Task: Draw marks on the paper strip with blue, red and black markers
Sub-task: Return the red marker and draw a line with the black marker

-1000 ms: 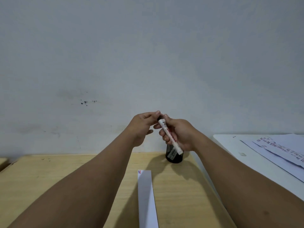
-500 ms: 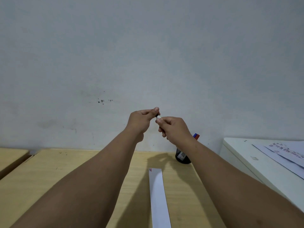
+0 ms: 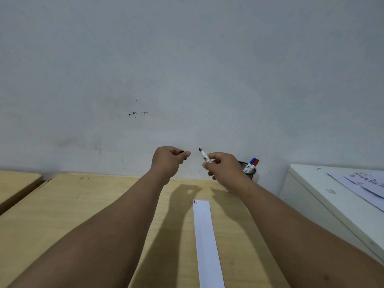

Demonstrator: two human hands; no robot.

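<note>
My right hand grips the black marker, uncapped, its dark tip pointing up and left. My left hand is closed around the marker's black cap, a short gap away from the tip. Both hands hover above the far end of the white paper strip, which lies lengthwise on the wooden table. A small blue mark and a red mark sit at the strip's far left corner. The blue marker and the red marker stand capped in a dark mesh cup behind my right hand.
A grey wall rises directly behind the table. A white cabinet with printed sheets on top stands to the right, higher than the table. Another wooden tabletop lies at the far left across a narrow gap.
The cap has come off the black marker: my hands, joined at the marker before, have pulled apart, cap in the left, marker in the right. The view has shifted left.
</note>
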